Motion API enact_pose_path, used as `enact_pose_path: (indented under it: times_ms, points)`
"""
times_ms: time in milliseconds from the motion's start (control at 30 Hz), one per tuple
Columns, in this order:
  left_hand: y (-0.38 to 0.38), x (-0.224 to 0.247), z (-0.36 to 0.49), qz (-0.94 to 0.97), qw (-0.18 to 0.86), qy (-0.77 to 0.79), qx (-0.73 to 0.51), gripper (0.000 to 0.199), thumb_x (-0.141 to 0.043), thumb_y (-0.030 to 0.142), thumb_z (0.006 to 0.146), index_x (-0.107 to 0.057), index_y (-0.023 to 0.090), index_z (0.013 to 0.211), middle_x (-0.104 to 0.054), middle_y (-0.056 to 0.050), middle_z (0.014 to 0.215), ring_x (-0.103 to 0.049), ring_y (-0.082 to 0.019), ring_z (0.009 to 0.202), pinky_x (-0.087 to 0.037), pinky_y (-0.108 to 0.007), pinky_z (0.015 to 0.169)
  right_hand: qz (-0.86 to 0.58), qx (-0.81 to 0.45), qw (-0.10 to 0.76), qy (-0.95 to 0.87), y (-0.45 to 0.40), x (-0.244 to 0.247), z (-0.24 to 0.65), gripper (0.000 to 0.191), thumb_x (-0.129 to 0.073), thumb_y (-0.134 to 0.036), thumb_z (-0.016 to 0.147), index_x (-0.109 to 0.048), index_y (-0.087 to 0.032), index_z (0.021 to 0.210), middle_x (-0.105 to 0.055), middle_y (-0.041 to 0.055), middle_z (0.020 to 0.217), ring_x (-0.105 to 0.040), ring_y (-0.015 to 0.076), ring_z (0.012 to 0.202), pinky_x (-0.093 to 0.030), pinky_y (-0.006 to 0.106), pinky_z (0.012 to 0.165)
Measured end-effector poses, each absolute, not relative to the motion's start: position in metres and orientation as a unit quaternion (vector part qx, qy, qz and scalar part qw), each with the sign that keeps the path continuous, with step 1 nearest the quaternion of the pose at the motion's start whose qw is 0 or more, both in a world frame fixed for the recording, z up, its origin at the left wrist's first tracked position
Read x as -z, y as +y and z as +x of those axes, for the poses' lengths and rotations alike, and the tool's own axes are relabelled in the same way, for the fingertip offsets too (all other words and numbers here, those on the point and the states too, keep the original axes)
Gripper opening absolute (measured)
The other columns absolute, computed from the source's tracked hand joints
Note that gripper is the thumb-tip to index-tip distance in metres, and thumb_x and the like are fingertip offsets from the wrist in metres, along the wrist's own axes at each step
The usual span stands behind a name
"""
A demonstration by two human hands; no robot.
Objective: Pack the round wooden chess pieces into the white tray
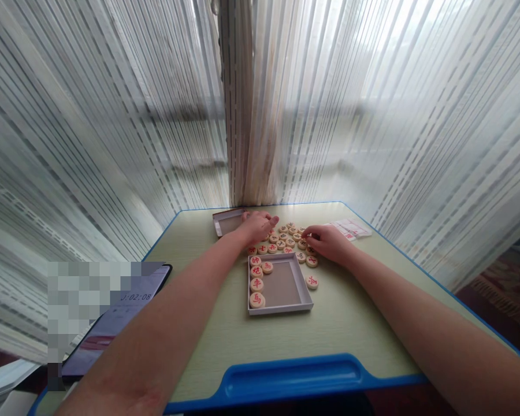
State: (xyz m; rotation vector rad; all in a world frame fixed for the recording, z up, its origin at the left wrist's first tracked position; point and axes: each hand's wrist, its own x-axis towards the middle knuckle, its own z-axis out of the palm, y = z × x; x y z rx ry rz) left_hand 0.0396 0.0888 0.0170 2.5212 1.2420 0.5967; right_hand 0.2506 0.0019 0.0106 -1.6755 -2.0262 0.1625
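Wooden xiangqi pieces (290,237) with red and black characters lie in a cluster on the table. My left hand (256,225) is over the cluster's left side, fingers reaching toward the far box half and thumb stretched out to the right; it looks open. On the right, my right hand (327,240) has its fingers bent together, tips down at the pieces; what lies between them is hidden. Nearer stands an open white box tray (281,312). Red-marked pieces (256,285) line its left side, with another piece (267,267) beside them. One loose piece (312,281) lies right of the tray.
The other box half (219,226) stands at the far left of the cluster. A folded red-and-white sheet (351,229) lies far right. A phone or tablet (125,312) showing a timer is at the left. The table has a blue edge with a moulded trough (294,374); curtains (251,104) hang behind.
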Motion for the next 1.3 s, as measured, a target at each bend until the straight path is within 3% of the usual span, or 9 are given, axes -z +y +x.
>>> enact_pose_path:
  times_ms: [133,300,533,733,933,1033,1133,1200,1300]
  points:
    - [0.089,-0.013,0.043,0.889,0.153,0.387,-0.19,0.056,-0.024,0.052,0.09,-0.07,0.021,0.083,-0.066,-0.007,0.108,-0.053,-0.026,0.107,-0.021,-0.05,0.101,-0.616,-0.056,0.253,-0.744,0.002,-0.01,0.251,0.023,-0.05,-0.02,0.074,-0.071,-0.018,0.083,-0.069,0.0028,0.069,-0.057,0.0128,0.059,-0.041,0.022,0.058]
    - [0.085,-0.018,0.045,0.863,0.183,0.404,-0.241,0.056,-0.022,0.049,0.091,-0.07,0.02,0.091,-0.067,-0.006,0.106,-0.055,-0.023,0.106,-0.026,-0.043,0.101,-0.616,-0.053,0.25,-0.745,0.002,-0.01,0.251,0.024,-0.049,-0.019,0.074,-0.071,-0.018,0.083,-0.069,0.0027,0.067,-0.058,0.0132,0.059,-0.042,0.023,0.058]
    - [0.093,-0.021,0.03,0.771,0.216,0.472,-0.369,0.055,-0.026,0.051,0.089,-0.068,0.016,0.087,-0.069,-0.007,0.091,-0.061,-0.021,0.091,-0.041,-0.031,0.084,-0.612,-0.048,0.253,-0.748,0.002,-0.01,0.251,0.024,-0.048,-0.019,0.075,-0.071,-0.018,0.083,-0.069,0.0036,0.069,-0.059,0.0138,0.06,-0.042,0.023,0.059]
    - [0.103,-0.015,0.018,0.781,0.209,0.488,-0.329,0.052,-0.033,0.05,0.086,-0.068,0.013,0.082,-0.067,-0.006,0.071,-0.06,-0.018,0.069,-0.04,-0.027,0.062,-0.611,-0.044,0.249,-0.75,0.001,-0.011,0.25,0.024,-0.048,-0.02,0.075,-0.071,-0.018,0.083,-0.069,0.0035,0.067,-0.058,0.0138,0.058,-0.041,0.023,0.058]
    - [0.101,-0.012,0.023,0.816,0.149,0.467,-0.305,0.039,-0.038,0.038,0.086,-0.068,0.014,0.084,-0.069,-0.008,0.081,-0.059,-0.019,0.076,-0.041,-0.028,0.069,-0.609,-0.032,0.247,-0.753,0.002,-0.012,0.25,0.024,-0.048,-0.02,0.075,-0.071,-0.018,0.085,-0.069,0.0031,0.067,-0.058,0.0133,0.059,-0.04,0.023,0.057]
    - [0.091,-0.021,0.027,0.826,0.11,0.451,-0.32,0.038,-0.041,0.041,0.085,-0.067,0.014,0.08,-0.069,-0.009,0.084,-0.058,-0.02,0.082,-0.042,-0.029,0.074,-0.615,-0.024,0.238,-0.751,0.001,-0.015,0.247,0.024,-0.049,-0.023,0.077,-0.071,-0.02,0.087,-0.068,0.0028,0.067,-0.057,0.0132,0.059,-0.039,0.023,0.056]
    - [0.071,-0.038,0.032,0.809,0.17,0.446,-0.344,0.048,-0.033,0.048,0.087,-0.066,0.013,0.082,-0.067,-0.007,0.08,-0.058,-0.017,0.074,-0.042,-0.027,0.067,-0.618,-0.033,0.228,-0.752,-0.003,-0.019,0.239,0.025,-0.051,-0.032,0.079,-0.071,-0.02,0.089,-0.066,0.0024,0.065,-0.055,0.0132,0.056,-0.036,0.023,0.054]
    - [0.055,-0.051,0.033,0.825,0.235,0.42,-0.297,0.048,-0.033,0.05,0.086,-0.065,0.015,0.089,-0.067,-0.005,0.082,-0.057,-0.015,0.07,-0.041,-0.025,0.062,-0.597,-0.045,0.23,-0.767,-0.007,-0.021,0.234,0.027,-0.05,-0.036,0.081,-0.071,-0.02,0.089,-0.065,0.0022,0.064,-0.054,0.0125,0.055,-0.035,0.023,0.053]
    - [0.035,-0.064,0.029,0.881,0.172,0.402,-0.179,0.045,-0.045,0.056,0.079,-0.065,0.016,0.076,-0.065,-0.004,0.071,-0.055,-0.016,0.065,-0.038,-0.026,0.06,-0.534,-0.055,0.242,-0.808,-0.012,-0.025,0.226,0.026,-0.05,-0.034,0.082,-0.071,-0.019,0.085,-0.066,0.0031,0.071,-0.054,0.0117,0.059,-0.037,0.023,0.057]
